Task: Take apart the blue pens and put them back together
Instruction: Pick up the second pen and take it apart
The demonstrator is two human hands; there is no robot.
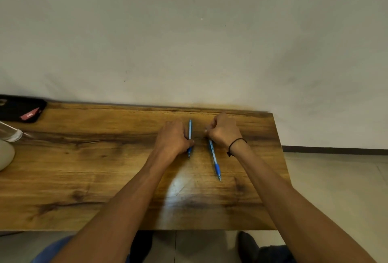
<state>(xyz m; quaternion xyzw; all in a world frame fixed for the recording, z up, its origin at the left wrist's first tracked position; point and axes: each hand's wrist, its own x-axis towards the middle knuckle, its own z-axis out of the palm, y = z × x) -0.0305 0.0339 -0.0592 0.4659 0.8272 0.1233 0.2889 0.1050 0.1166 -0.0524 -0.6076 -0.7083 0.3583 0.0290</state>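
Note:
Two blue pens lie on the wooden table [84, 174], tips toward me. The left pen [190, 128] runs nearly straight away from me; my left hand [174, 137] covers its middle, fingers curled round it. The right pen [215, 161] slants to the right, its blue grip and tip free on the wood. My right hand [223, 131] is closed over that pen's far end, which is hidden under the fingers. Both pens look whole.
A black phone case [21, 108] with a red label lies at the table's far left corner. A clear bottle [10, 133] and a pale rounded object [5, 155] sit at the left edge. The wall is right behind the table; its right edge drops to the floor.

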